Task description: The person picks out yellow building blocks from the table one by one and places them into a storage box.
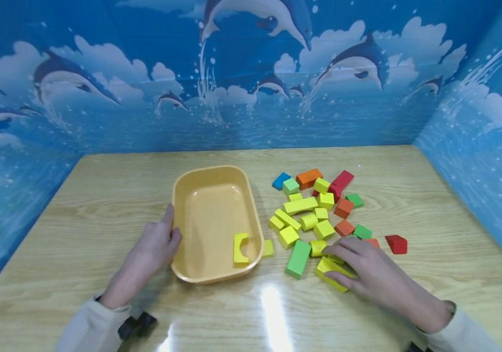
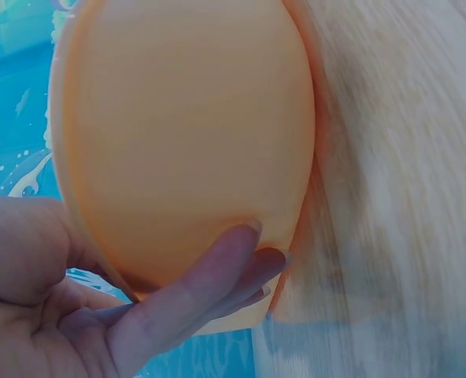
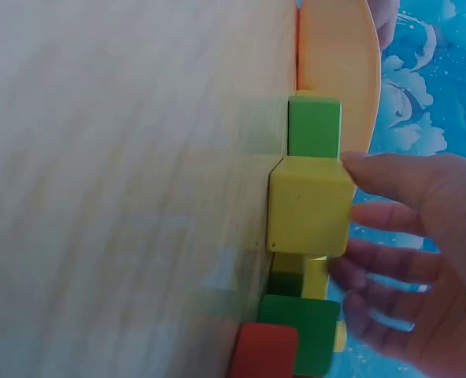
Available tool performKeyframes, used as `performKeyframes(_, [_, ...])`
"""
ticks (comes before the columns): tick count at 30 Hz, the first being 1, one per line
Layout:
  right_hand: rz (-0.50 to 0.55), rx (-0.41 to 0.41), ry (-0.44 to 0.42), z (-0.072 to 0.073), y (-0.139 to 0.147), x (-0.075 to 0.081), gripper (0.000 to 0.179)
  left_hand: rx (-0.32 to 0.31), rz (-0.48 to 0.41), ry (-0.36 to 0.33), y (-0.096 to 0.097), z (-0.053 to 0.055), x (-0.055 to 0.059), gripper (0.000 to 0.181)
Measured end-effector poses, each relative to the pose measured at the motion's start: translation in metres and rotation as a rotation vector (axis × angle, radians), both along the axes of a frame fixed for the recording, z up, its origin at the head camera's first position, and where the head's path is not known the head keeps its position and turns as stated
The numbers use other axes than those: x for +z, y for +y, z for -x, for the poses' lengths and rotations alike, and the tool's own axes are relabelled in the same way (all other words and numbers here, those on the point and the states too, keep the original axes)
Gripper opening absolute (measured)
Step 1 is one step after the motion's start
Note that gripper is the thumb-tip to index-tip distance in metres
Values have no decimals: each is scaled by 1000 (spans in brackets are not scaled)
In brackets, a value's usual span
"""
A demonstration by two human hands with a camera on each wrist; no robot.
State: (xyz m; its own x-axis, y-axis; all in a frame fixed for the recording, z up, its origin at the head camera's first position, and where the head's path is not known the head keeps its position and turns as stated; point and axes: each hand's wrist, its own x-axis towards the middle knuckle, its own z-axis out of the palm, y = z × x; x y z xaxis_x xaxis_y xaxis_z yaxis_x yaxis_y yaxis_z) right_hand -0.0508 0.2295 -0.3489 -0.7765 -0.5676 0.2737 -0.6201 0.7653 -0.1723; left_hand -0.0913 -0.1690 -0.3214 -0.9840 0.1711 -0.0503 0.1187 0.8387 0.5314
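Yellow block (image 1: pixel 323 268) sits to the right of the tan tray (image 1: pixel 207 210); the right hand (image 1: pixel 363 266) has its thumb against it, though whether the fingers pinch it I cannot tell; the left hand (image 1: pixel 156 247) grips the tray's left rim.

The tray (image 1: pixel 211 210) appears smooth, faintly glossy plastic. The blocks (image 1: pixel 298 259) look smooth and painted, low in gloss. The tabletop (image 1: pixel 114 195) presents glossy wood grain. The 2 sleeves (image 1: pixel 94 326) appear to be matt cloth.

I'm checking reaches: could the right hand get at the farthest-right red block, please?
Probably yes: the red block lies uncovered near the right hand, which is touching a yellow block.
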Motion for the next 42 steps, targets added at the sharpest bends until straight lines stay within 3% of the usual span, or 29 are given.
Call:
performKeyframes(3, [-55, -13, 20, -6, -2, 0, 42, 11, -9, -23, -1, 0, 1, 61])
performKeyframes(10, [-160, -95, -70, -11, -10, 1, 52, 42, -37, -107, -3, -1, 4, 56])
performKeyframes(20, [-122, -159, -127, -8, -19, 13, 50, 28, -72, -89, -6, -3, 4, 49])
performKeyframes(25, [-65, -122, -106, -1, -26, 24, 52, 3, -126, -105, -8, -5, 4, 48])
performKeyframes(29, [-51, -84, -97, 6, -37, 37, 49, -13, -169, -70, -11, -5, 4, 47])
performKeyframes(36, [-20, 16, -26, 24, -67, 53, 49, 7, -202, -40, -13, -4, 2, 44])
performKeyframes(42, [51, 140, 15, 41, -93, 55, 48, 28, -232, -108, -13, -8, 1, 43])
